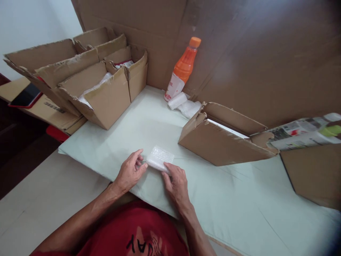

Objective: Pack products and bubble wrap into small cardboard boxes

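Pale tabletop bears an orange bottle, label unreadable; right hand pinches bubble wrap, left hand half-open beside it.

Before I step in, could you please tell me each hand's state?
Left hand: loosely open beside the bubble wrap; contact cannot be told.
Right hand: closed, holding the bubble wrap's near right corner.

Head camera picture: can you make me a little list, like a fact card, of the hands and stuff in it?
Right hand: pinching the near edge of the bubble wrap
Left hand: beside the bubble wrap's left end; touching or not, I can't tell
Bottle: orange, with an orange cap, behind a whitish roll
Table: pale green top
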`<state>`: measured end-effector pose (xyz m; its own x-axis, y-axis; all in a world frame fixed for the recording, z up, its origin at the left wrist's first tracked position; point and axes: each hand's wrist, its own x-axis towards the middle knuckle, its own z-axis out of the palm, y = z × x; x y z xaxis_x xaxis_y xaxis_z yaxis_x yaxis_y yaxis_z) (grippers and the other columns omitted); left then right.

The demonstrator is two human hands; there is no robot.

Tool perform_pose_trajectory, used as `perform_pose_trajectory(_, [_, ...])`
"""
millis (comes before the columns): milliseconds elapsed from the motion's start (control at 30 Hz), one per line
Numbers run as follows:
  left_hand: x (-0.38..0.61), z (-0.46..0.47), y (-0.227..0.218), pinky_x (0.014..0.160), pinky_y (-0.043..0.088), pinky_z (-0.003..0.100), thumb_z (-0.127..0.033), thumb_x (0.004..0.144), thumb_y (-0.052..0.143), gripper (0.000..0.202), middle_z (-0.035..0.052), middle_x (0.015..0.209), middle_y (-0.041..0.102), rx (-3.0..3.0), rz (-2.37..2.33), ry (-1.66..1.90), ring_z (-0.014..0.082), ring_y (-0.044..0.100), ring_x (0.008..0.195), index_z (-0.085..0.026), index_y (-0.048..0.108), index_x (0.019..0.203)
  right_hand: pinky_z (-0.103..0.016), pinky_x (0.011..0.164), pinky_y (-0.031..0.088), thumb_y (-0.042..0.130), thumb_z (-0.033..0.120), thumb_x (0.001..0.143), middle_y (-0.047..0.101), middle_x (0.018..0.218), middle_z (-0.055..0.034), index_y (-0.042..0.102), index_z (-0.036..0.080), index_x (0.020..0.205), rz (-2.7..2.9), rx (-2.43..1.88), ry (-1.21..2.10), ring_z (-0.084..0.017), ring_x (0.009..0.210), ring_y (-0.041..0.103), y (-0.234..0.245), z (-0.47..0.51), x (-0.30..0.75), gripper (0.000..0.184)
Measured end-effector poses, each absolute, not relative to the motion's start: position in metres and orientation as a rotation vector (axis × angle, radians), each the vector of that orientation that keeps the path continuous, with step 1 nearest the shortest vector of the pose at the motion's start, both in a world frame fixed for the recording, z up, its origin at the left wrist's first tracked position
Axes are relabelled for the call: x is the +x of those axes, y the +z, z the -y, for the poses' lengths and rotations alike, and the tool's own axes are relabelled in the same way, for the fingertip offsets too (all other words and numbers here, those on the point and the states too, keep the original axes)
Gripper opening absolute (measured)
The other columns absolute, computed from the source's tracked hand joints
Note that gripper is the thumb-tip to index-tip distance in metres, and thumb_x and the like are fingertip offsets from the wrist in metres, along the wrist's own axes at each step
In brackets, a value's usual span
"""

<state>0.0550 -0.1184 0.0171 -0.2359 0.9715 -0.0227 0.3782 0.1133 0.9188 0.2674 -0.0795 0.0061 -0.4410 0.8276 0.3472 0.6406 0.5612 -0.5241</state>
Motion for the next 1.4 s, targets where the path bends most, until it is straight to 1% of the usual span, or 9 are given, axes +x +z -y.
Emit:
perform_pose_trajectory(200, [0.069,0.130,0.014,0.095,0.052,0.039,-0.030,0.076,0.067,0.080,0.0151,0.124,0.061,0.650,-1.252,1.218,0.0247,0.062,0.114,-0.013,0.033,0.146,-0.036,0.083,0.055,0.059,0.029,0.093,0.076,0.107,-0.0068,0.069,0.023,0.118,2.032,-1.240,0.761,-0.023,0.093,0.069,0.016,0.088,0.265,0.027])
perform_pose_trajectory(400, [0.081,0.126,0.022,0.087,0.050,0.032,-0.026,0.072,0.066,0.083,0.0046,0.103,0.066,0.600,-1.164,1.247,0.0181,0.063,0.093,-0.017,0.036,0.148,-0.040,0.089,0.054,0.060,0.032,0.092,0.074,0.108,-0.0073,0.071,0.026,0.112,2.059,-1.172,0.826,-0.024,0.099,0.068,0.022,0.095,0.267,0.023])
perform_pose_trajectory(567, [0.083,0.127,0.021,0.086,0.050,0.028,-0.028,0.076,0.068,0.079,0.0043,0.107,0.063,0.688,-1.109,1.309,0.0161,0.061,0.093,-0.020,0.038,0.149,-0.045,0.097,0.053,0.067,0.047,0.087,0.056,0.142,-0.0150,0.052,0.023,0.141,1.882,-1.243,0.888,-0.030,0.127,0.057,0.021,0.089,0.275,0.061])
perform_pose_trajectory(633, [0.084,0.128,0.017,0.085,0.050,0.029,-0.030,0.078,0.067,0.077,0.0054,0.109,0.063,0.719,-1.114,1.299,0.0173,0.061,0.093,-0.021,0.038,0.149,-0.040,0.089,0.057,0.067,0.050,0.087,0.062,0.135,-0.0144,0.051,0.022,0.141,1.817,-1.201,1.070,-0.028,0.116,0.064,0.022,0.088,0.277,0.063])
perform_pose_trajectory(700, [0.085,0.127,0.014,0.084,0.051,0.030,-0.032,0.080,0.067,0.074,0.0062,0.109,0.063,0.729,-1.131,1.282,0.0178,0.061,0.092,-0.020,0.040,0.148,-0.034,0.079,0.059,0.065,0.048,0.089,0.072,0.110,-0.0097,0.062,0.021,0.125,1.765,-1.175,1.206,-0.023,0.094,0.070,0.025,0.087,0.279,0.045])
perform_pose_trajectory(800, [0.084,0.119,0.015,0.086,0.051,0.031,-0.036,0.080,0.071,0.070,0.0077,0.111,0.064,0.768,-1.074,1.238,0.0192,0.061,0.095,-0.019,0.047,0.144,-0.029,0.067,0.056,0.063,0.046,0.090,0.072,0.083,-0.0040,0.071,0.020,0.098,1.732,-1.203,1.220,-0.018,0.074,0.066,0.040,0.081,0.289,0.027])
perform_pose_trajectory(967, [0.081,0.073,0.037,0.094,0.050,0.036,-0.042,0.087,0.066,0.055,0.0100,0.113,0.064,0.959,-0.976,1.274,0.0217,0.062,0.104,-0.019,0.054,0.136,-0.027,0.060,0.054,0.070,0.048,0.085,0.074,0.085,-0.0045,0.073,0.022,0.097,1.657,-1.209,1.084,-0.018,0.071,0.067,0.109,0.052,0.333,0.028])
perform_pose_trajectory(1167, [0.121,0.002,0.035,0.099,0.048,0.043,-0.026,0.083,0.063,0.055,0.0134,0.135,0.058,1.350,-1.094,1.233,0.0254,0.058,0.119,-0.021,0.052,0.137,-0.028,0.063,0.053,0.078,0.050,0.076,0.074,0.094,-0.0064,0.075,0.024,0.098,1.546,-1.306,0.643,-0.018,0.077,0.066,0.210,-0.027,0.383,0.034])
perform_pose_trajectory(1400, [0.148,-0.010,-0.010,0.111,0.043,0.052,-0.015,0.074,0.060,0.084,0.0156,0.158,0.037,1.646,-1.065,1.132,0.0317,0.039,0.144,-0.021,0.033,0.153,-0.023,0.047,0.039,0.072,0.049,0.070,0.061,0.062,0.0002,0.074,0.017,0.080,1.898,-1.631,0.863,-0.011,0.052,0.050,0.223,-0.117,0.374,0.033])
